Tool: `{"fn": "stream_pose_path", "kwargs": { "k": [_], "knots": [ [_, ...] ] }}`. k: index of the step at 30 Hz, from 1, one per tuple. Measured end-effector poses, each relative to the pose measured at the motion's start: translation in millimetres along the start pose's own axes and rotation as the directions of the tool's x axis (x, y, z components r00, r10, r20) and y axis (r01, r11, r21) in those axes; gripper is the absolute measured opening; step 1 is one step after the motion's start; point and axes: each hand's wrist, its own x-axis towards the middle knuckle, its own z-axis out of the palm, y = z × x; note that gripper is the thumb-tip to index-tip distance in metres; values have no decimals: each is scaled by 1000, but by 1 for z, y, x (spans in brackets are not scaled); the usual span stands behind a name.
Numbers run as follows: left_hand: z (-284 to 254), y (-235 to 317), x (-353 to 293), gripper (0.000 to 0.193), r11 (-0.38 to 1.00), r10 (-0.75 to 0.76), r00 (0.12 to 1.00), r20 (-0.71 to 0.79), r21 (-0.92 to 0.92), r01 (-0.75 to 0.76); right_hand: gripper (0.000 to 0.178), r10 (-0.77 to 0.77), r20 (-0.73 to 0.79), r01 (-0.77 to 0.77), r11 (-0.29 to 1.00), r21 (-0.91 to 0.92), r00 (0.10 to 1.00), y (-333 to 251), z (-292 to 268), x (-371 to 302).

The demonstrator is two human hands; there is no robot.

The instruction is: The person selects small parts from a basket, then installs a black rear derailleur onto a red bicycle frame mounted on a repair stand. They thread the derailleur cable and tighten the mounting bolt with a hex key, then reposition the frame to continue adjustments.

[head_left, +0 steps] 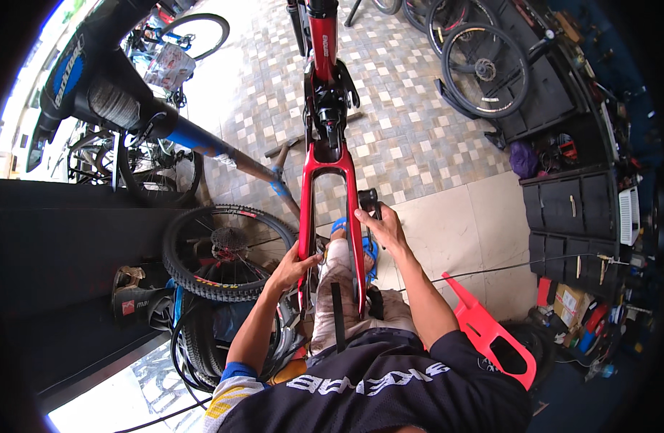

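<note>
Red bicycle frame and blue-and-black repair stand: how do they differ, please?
The frame is mainly glossy red; the stand shows black and blue. The frame runs nearly vertically in the picture; the stand slants, on its left. The left hand and right hand touch the frame, not the stand. Both have long, narrow parts.

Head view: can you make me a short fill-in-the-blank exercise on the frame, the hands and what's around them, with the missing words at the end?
1. The bike frame is mainly ____ in colour.
2. The left hand is on the frame's ____ prong.
3. The wheel with gears is on the person's ____ side.
4. The person's footwear is ____ in colour.

Missing words: red; left; left; blue.
</note>
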Motion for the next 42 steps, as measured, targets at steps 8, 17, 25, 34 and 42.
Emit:
{"fn": "stream_pose_path", "kwargs": {
  "k": [8,17,25,34,42],
  "knots": [
    [-10,-33,17,66,937,-138,982,131,-305,173,35,-13,-12,14,994,112,1000,-11,-26,1],
    [-5,-62,21,69,841,-89,995,37,-532,94,32,47,198,-113,935,336,979,-57,-5,2],
    [1,-71,31,72,788,-129,991,-21,-608,90,40,110,351,-328,678,657,930,-47,14,3],
    [8,41,26,34,952,294,653,-698,152,-266,35,62,219,-166,850,499,974,-47,20,4],
    [77,156,37,65,836,363,837,-410,-255,-487,61,-332,105,344,839,-421,937,-78,45,-13]
  ]
}}
